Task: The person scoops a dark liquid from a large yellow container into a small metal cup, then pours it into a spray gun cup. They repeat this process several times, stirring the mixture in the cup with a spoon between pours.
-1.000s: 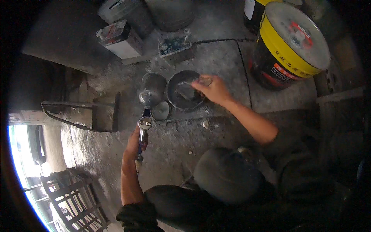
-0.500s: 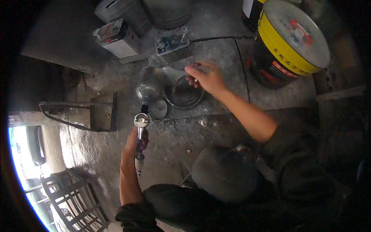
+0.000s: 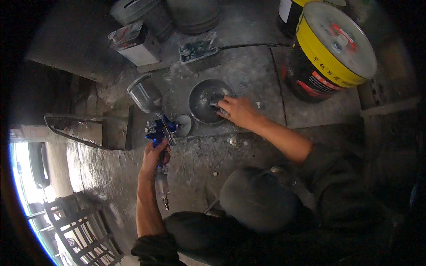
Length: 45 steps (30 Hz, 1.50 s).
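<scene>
My left hand [image 3: 155, 153] is closed around the handle of a blue and silver spray gun [image 3: 163, 126]. The gun's translucent cup [image 3: 145, 95] leans away to the left, its wide end pointing far left. My right hand [image 3: 239, 111] reaches into a round dark bowl [image 3: 195, 91] on the floor, fingers pinched. Something small and greyish shows at the fingertips, too unclear to name. Between gun and bowl sits a small round dish [image 3: 183, 126], partly covered by the gun.
Behind the bowl lie a shallow tray [image 3: 197, 60] and a rectangular can [image 3: 137, 48]. A large yellow and black bucket [image 3: 328, 66] with a grey lid stands at the far right. A curved panel-like piece [image 3: 88, 131] lies on the left, and a slatted rack [image 3: 84, 226] stands nearer.
The spray gun has turned, so its cup swung left and its blue side shows. My right hand has come nearer and down into the bowl.
</scene>
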Available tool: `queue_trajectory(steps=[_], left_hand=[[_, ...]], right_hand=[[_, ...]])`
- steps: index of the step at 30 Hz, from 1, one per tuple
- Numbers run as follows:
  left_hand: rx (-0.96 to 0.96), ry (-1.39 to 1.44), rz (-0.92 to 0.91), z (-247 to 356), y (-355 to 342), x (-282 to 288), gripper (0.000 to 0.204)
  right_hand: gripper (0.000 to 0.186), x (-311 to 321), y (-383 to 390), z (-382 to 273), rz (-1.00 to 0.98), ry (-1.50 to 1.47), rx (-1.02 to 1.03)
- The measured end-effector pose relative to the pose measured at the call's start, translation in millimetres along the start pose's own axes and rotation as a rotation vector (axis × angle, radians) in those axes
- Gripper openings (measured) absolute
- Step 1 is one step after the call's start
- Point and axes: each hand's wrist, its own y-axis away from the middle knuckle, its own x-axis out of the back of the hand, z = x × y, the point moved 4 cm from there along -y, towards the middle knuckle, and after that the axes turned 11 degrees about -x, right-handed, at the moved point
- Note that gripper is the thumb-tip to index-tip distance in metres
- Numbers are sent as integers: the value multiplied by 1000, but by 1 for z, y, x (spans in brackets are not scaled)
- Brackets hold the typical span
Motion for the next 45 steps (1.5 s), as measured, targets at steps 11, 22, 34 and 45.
queue_trajectory(steps=[11,22,34,45], left_hand=[[-294,-996,193,-14,-5,23,38],[-406,-1272,234,4,3,8,34],[-469,-1035,390,-16,-7,53,48],[-232,-1227,321,-15,3,45,38]], right_hand=[[26,48,-25,-29,53,-450,-222],[29,107,-95,-18,405,-467,-303],[50,10,-30,53,190,-431,-487],[46,8,-30,42,102,-645,-750]])
